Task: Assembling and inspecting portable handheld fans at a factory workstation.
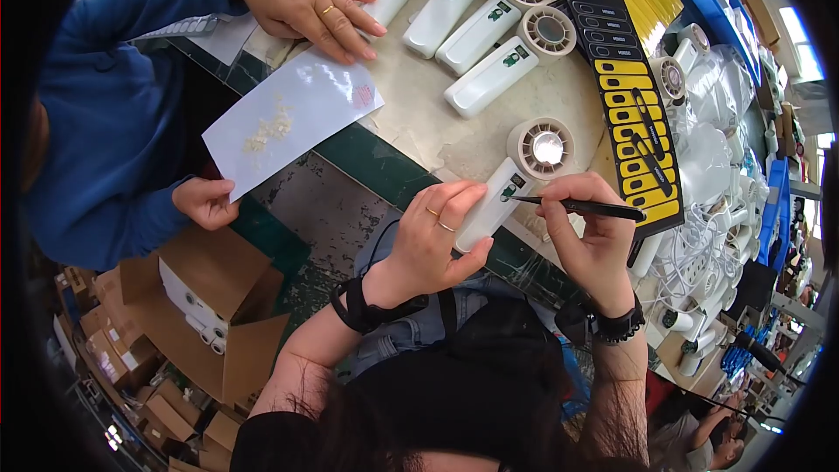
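Observation:
My left hand (440,232) is wrapped around the handle of a white handheld device (482,214) at the table's near edge. Its round, slotted head (541,149) with a shiny centre points away from me. On the handle are a small dark label and a green figure. Black tweezers (594,207) are pinched in my right hand (594,232), their tip at the green figure. Just right of the device lies a black and yellow sticker sheet (634,135), partly peeled, with dark labels at its far end.
Several similar white devices (494,76) lie in a row farther back. At left, a co-worker in blue sleeves holds a white sheet (301,118) bearing small pale bits. An open cardboard box (210,262) stands below. Plastic bags (712,135) and white cords (690,253) crowd the right.

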The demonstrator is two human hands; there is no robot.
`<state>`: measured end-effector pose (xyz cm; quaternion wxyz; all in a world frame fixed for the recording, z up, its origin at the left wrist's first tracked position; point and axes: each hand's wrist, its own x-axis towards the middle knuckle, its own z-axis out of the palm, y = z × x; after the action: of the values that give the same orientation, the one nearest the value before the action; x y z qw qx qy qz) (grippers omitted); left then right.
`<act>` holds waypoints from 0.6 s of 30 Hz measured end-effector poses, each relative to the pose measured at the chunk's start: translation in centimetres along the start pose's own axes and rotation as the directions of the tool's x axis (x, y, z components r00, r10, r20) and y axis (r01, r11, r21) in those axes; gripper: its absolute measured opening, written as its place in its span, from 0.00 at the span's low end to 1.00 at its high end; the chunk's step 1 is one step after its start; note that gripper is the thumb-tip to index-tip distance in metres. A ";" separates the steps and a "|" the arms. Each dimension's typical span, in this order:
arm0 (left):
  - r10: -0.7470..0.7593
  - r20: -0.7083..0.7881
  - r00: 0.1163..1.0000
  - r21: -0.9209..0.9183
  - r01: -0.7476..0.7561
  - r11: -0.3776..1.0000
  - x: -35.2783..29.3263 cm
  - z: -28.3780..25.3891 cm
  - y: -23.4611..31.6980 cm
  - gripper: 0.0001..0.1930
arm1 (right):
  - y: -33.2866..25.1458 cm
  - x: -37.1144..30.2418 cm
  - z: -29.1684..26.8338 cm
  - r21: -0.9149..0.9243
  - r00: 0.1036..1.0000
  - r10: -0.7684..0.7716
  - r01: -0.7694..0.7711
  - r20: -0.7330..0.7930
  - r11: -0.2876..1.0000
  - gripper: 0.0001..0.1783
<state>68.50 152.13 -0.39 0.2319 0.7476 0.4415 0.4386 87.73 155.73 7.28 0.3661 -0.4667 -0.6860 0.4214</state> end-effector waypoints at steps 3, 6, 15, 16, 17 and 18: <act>0.006 0.006 1.000 0.004 -0.006 1.000 0.0 0.0 -0.1 0.29 | 0.0 0.0 -0.1 0.005 1.000 -0.001 0.001 -0.010 1.000 0.06; 0.009 0.005 1.000 0.009 -0.009 1.000 0.1 -0.1 0.0 0.29 | -0.1 0.0 -0.1 -0.007 1.000 -0.013 0.013 0.008 1.000 0.06; 0.021 -0.002 1.000 -0.003 -0.021 1.000 0.1 -0.2 -0.1 0.29 | -0.4 0.2 0.3 -0.077 0.997 -0.072 0.072 0.004 0.994 0.07; 0.024 0.005 1.000 -0.002 -0.024 1.000 0.1 -0.2 -0.1 0.29 | -0.4 0.2 0.4 -0.088 0.996 -0.085 0.083 -0.013 0.993 0.08; 0.026 0.012 1.000 -0.002 -0.026 1.000 0.1 -0.2 0.0 0.29 | -0.4 0.2 0.4 -0.098 0.995 -0.098 0.094 -0.030 0.991 0.09; 0.029 0.018 0.999 -0.001 -0.029 1.000 0.1 -0.3 0.0 0.29 | -0.4 0.2 0.4 -0.107 0.993 -0.111 0.106 -0.046 0.989 0.09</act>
<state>68.26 152.21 -0.23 0.2297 0.7579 0.4285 0.4351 87.17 155.73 7.46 0.3812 -0.4580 -0.7218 0.3520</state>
